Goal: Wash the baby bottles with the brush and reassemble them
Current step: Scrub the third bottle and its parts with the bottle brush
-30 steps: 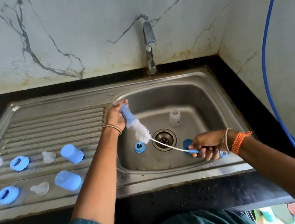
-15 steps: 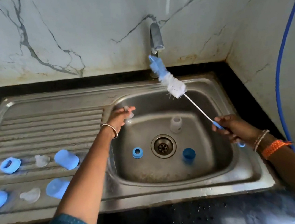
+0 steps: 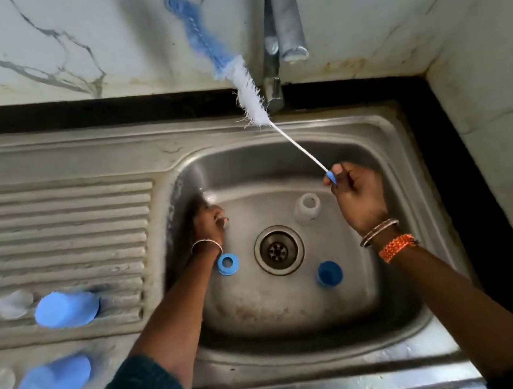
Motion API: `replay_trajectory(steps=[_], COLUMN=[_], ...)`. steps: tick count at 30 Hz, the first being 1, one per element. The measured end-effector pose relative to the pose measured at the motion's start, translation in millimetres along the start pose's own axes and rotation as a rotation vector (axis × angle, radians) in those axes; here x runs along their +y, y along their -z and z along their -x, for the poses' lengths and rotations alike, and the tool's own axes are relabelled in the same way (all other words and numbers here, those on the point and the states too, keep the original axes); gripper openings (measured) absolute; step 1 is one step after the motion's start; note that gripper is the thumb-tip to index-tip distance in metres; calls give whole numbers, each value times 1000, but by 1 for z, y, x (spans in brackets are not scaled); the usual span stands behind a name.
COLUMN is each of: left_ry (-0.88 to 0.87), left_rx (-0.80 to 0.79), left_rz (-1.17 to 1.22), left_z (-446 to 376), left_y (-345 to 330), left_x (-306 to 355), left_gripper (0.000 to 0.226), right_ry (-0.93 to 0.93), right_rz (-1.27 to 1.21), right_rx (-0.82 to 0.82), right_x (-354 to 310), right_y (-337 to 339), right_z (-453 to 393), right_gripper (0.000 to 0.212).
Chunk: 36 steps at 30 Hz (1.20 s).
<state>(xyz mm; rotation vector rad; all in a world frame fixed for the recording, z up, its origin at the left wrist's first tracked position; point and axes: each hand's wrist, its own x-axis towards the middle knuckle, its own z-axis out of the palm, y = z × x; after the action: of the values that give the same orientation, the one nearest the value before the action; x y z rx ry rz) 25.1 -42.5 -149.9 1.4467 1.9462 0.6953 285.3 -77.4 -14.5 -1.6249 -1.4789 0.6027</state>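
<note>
Bristly brush (image 3: 244,90) on thin wire, pinched by right hand (image 3: 357,195).

Dim, soft light; motion blur smears the caps (image 3: 65,309) at left, and wide-angle distortion bends the edges.

Head view looks steeply down, close over the sink (image 3: 383,133).

I am looking at a stainless steel sink unit (image 3: 51,161). Two blue plastic caps (image 3: 65,309) (image 3: 54,380) are lying on its ribbed drainboard near the left edge; a blue ring (image 3: 227,263), blue cup (image 3: 329,273) and clear bottle (image 3: 306,207) are sitting in the basin around the round metal drain (image 3: 278,250).
</note>
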Motion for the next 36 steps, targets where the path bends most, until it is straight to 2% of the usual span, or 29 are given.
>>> replay_trajectory(steps=[2, 5, 9, 11, 14, 16, 17, 19, 21, 25, 28, 31, 33, 36], left_ry=[10, -24, -242, -183, 138, 383, 466, 507, 458, 491, 530, 664, 690, 689], left_rx=[-42, -64, 51, -99, -571, -820, -910, -1008, -1031, -1105, -1108, -1054, -914, -644], left_rz=[-31, -149, -241, -248, -258, -178, -178, -283, -399, -394, -235, 230, 552, 941], left_z=[1, 9, 37, 55, 75, 88, 95, 104, 110, 106, 100, 88, 82, 83], left_y=[0, 2, -2, -11, -44, -66, -73, -85, -92, -106, -93, -58, -29, 11], left_x=[-3, 1, 31, 59, 95, 112, 119, 131, 136, 133, 133, 135, 135, 137], left_gripper=[7, 36, 27, 29, 61, 86, 92, 91, 88, 66, 52, 48, 52, 42], right_ry=[-23, -45, -48, -50, -65, -111, -140, -189, -203, -217, -235, -184, -117, -40], right_rz=[-8, 23, 65, 126, 239, 178, 135, 87, 67, 102, 78, 37, 71, 110], right_rx=[-18, -23, -12, -6, -26, -32, -22, 10, 24, 59, 87, 69, 48, 47], right_x=[7, 10, 4, 2, 5, 8, 9, 13, 16, 22, 17, 4, -8, -22], right_y=[-4, -2, 7, 12, 19, 21, 22, 24, 25, 27, 30, 33, 37, 43], right_z=[-3, -1, 6, 11, 17, 17, 15, 10, 9, 11, 17, 22, 28, 42], right_gripper=[32, 31, 30, 35, 39, 38, 36, 34, 32, 31, 32, 30, 25, 24])
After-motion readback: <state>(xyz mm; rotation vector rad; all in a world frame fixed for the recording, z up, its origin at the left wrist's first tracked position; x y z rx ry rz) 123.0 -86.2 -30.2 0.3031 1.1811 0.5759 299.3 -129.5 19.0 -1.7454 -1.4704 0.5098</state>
